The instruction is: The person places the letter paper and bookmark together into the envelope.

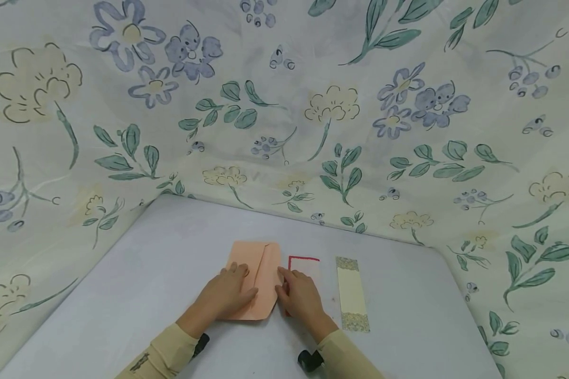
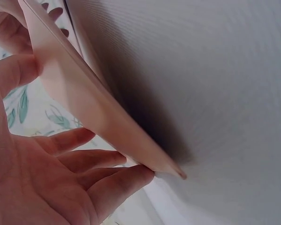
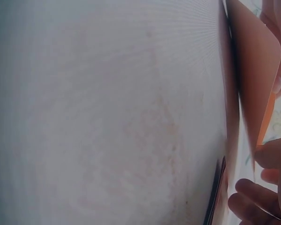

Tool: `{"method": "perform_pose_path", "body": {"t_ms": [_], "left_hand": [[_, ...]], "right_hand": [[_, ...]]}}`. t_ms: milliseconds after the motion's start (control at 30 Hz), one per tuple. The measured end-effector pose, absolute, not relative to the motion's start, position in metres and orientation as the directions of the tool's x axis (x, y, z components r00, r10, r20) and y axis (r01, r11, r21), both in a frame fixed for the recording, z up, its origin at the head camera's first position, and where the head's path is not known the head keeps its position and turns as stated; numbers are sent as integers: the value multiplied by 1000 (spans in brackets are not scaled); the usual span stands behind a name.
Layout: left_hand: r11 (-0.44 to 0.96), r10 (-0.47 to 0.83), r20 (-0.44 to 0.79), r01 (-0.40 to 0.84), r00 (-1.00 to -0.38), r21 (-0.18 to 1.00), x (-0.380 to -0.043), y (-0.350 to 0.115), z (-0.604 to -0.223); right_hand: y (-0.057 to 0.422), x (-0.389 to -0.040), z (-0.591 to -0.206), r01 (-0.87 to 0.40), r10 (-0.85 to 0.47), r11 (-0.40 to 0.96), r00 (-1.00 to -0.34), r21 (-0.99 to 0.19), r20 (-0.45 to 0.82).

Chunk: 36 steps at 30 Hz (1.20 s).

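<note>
Peach on white

The envelope [image 1: 267, 284] is plain peach. The tabletop [image 1: 189, 231] is white. Nearer its right edge, the strip [image 1: 352, 292] is cream, speckled gold-green at both ends; a red line [image 1: 304, 258] shows between strip and envelope. Sleeves [image 1: 351, 355] are beige. Past the far edge, the off-white cloth [image 1: 294, 73] carries a floral print in blue, pale yellow and green.

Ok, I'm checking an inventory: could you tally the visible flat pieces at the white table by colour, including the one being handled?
Peach folded paper piece: 1
Red-edged flat piece, partly hidden: 1
Cream rectangular strip with speckled ends: 1
Total: 3
</note>
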<state>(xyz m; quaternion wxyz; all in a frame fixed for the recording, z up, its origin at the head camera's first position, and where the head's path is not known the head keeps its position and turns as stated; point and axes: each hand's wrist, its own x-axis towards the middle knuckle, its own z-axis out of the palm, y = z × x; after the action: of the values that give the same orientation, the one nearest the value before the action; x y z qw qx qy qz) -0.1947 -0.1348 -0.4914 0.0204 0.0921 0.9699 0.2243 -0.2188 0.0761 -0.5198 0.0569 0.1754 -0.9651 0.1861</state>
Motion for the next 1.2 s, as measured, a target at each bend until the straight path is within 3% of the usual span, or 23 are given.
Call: {"method": "perform_pose_path", "body": {"t_ms": [300,600,900,1200], "left_hand": [[882,191,9,175,-982,437,-195,-133,-490],[913,199,21,193,-980,359,-196,-132,-496],[880,321,77,327,-944,344,-200,-131,-497],[882,331,8,312,-944,353,-199,-129,-495]], "right_hand": [[77,-220,-521,-386,-336,857,-921,-342,197],[73,-218,-520,-353,-313,851,-935,-388,164],[71,-219,-520,-338,-301,860,-941,-381,155],[71,-218,-520,-345,-305,859,-938,-379,162]]}}
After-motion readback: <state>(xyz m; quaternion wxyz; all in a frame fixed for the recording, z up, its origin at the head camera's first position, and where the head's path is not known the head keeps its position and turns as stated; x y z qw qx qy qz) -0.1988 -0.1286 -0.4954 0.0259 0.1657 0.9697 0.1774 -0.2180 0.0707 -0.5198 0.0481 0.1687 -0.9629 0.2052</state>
